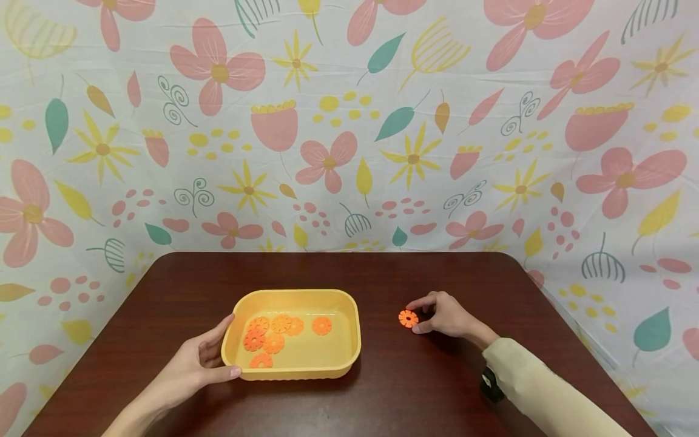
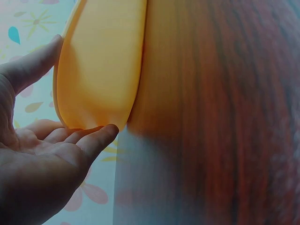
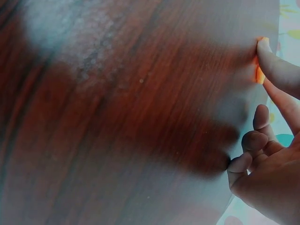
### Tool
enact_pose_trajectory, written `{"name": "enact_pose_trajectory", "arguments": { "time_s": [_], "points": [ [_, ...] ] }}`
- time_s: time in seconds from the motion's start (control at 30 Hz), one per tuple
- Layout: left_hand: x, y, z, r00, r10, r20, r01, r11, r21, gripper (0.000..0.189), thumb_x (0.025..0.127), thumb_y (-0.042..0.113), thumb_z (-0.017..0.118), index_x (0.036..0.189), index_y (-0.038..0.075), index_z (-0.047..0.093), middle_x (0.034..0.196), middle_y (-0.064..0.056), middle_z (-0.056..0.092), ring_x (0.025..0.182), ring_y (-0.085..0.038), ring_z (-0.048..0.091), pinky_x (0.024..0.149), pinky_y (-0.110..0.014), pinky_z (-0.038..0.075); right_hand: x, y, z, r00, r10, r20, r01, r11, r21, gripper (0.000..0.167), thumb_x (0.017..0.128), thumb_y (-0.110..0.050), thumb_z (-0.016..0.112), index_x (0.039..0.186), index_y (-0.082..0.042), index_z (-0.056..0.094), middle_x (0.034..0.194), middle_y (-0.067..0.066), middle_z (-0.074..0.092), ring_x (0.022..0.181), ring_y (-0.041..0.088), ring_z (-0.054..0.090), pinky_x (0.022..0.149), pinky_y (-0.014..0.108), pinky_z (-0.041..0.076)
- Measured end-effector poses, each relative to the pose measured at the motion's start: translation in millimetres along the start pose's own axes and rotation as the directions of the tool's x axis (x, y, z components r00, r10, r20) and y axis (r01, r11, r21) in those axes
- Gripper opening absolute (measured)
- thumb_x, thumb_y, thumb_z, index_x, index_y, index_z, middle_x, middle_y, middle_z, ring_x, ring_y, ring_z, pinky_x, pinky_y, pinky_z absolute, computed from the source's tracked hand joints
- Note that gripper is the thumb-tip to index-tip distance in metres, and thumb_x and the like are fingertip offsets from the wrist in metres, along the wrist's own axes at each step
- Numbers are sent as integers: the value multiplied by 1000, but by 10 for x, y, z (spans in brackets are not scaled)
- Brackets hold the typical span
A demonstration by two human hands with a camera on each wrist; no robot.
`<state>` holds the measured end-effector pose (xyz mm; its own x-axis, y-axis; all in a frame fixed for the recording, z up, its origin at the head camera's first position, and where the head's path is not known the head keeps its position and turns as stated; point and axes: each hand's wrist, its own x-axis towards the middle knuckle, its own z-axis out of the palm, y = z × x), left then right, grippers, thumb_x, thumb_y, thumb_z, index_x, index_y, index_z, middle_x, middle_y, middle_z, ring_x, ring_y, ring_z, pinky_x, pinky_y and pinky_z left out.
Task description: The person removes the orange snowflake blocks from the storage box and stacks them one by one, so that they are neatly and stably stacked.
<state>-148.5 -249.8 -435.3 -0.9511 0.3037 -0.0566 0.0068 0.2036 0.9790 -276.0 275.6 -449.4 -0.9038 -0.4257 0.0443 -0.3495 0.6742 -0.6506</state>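
At the left end of the yellow plastic tray (image 1: 322, 355), my left hand (image 1: 193, 358) holds it with the thumb at the front corner and the fingers at the back one. In the left wrist view that hand (image 2: 51, 150) spans the tray's end (image 2: 101, 65). Several orange notched discs (image 1: 273, 343) lie inside, most of them grouped and overlapping at the left. Right of the tray, my right hand (image 1: 449, 315) pinches another orange notched disc (image 1: 408, 318) between thumb and index finger, close over the table. Only the disc's edge (image 3: 259, 75) shows in the right wrist view.
Under everything is a dark brown wood-grain table (image 1: 393, 400) with rounded far corners. A flower-patterned cloth (image 1: 349, 152) hangs behind and beside it. A black band with a small device (image 1: 491, 385) is on the right wrist, by the pale sleeve (image 1: 546, 382).
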Motion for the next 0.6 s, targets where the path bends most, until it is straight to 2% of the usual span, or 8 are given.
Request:
{"name": "enact_pose_trajectory", "arguments": {
  "time_s": [0.6],
  "points": [
    [7,-14,1,1000,-1,0,1,1000,-5,102,91,8,84,167,0,18,169,-27,19,147,-48,36,97,-28,54,-1,13,-23,1000,-4,-6,4,1000,-8,42,77,-17,96,115,-6,81,96,5,63,85,25,51,71,34,44]
  ]
}}
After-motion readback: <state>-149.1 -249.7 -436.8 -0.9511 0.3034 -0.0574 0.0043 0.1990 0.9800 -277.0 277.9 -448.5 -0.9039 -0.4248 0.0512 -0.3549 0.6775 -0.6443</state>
